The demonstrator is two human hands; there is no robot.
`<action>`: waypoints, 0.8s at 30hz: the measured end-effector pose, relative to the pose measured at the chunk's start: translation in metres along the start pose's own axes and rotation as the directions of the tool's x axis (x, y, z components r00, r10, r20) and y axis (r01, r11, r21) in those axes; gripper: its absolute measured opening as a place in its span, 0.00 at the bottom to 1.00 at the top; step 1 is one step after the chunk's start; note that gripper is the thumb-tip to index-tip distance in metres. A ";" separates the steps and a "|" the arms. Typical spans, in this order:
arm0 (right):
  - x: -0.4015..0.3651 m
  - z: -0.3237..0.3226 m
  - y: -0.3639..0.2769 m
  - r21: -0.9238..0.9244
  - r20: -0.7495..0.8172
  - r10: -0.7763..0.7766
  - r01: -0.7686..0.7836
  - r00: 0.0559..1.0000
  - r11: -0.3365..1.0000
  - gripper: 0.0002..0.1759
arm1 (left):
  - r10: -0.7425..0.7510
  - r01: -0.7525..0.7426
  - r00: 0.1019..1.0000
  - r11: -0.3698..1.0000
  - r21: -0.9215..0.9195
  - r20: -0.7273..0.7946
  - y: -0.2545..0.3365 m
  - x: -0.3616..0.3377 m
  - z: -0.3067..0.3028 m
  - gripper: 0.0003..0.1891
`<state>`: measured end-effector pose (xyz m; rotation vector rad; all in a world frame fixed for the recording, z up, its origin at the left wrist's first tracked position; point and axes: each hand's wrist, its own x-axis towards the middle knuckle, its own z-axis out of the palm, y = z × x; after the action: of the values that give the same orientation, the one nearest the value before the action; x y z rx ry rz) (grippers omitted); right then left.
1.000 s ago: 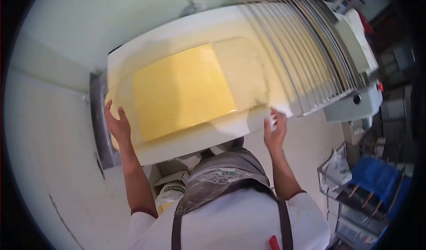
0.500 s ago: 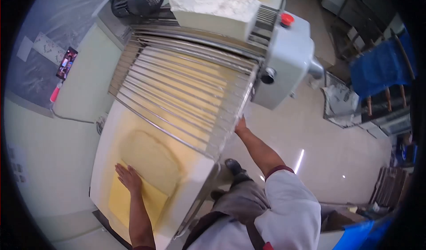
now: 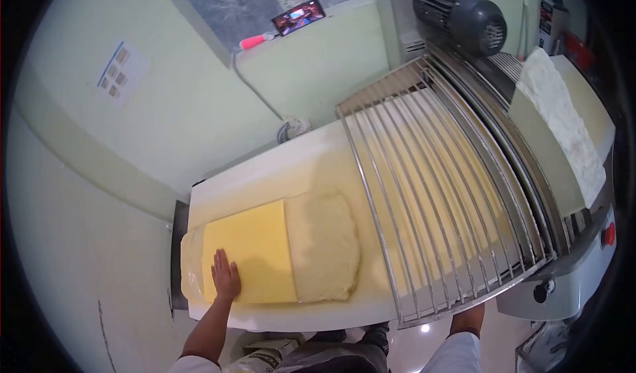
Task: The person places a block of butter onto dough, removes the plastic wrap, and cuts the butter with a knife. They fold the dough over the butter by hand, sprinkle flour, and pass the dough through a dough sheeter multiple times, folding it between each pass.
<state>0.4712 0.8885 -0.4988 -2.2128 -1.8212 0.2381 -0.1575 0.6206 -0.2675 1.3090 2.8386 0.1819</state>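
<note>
— Where was the left hand (image 3: 225,275)?

— Flat on the yellow butter slab (image 3: 255,250), near its 7 o'clock corner. The fingers (image 3: 220,259) were spread open and pressed down, gripping nothing.

— And the slab itself?

— It lay on the pale dough sheet (image 3: 326,244), covering most of the dough's 9 o'clock half. Bare dough showed at the slab's 3 o'clock. Both rested on the sheeter's white belt (image 3: 265,174).

— The right hand?

— Hidden. Only its forearm (image 3: 468,319) showed, at 5 o'clock of the view, passing under the edge of the wire guard (image 3: 437,187). I couldn't tell how its fingers stood.

— Anything else?

— A dark motor (image 3: 467,18) at 1 o'clock, a red button (image 3: 608,234) at 3 o'clock, and a floured tray (image 3: 563,128) between them.
</note>
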 end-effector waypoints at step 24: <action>-0.191 -0.254 -0.252 0.879 -0.473 0.526 0.415 0.707 0.233 0.12 | -0.481 0.166 0.876 0.257 -0.952 0.023 -0.207 0.023 -0.039 0.10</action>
<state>0.2713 0.7207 -0.1876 -1.0699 -0.6426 0.3417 -0.3316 0.5013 -0.2505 0.3699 2.2124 1.8039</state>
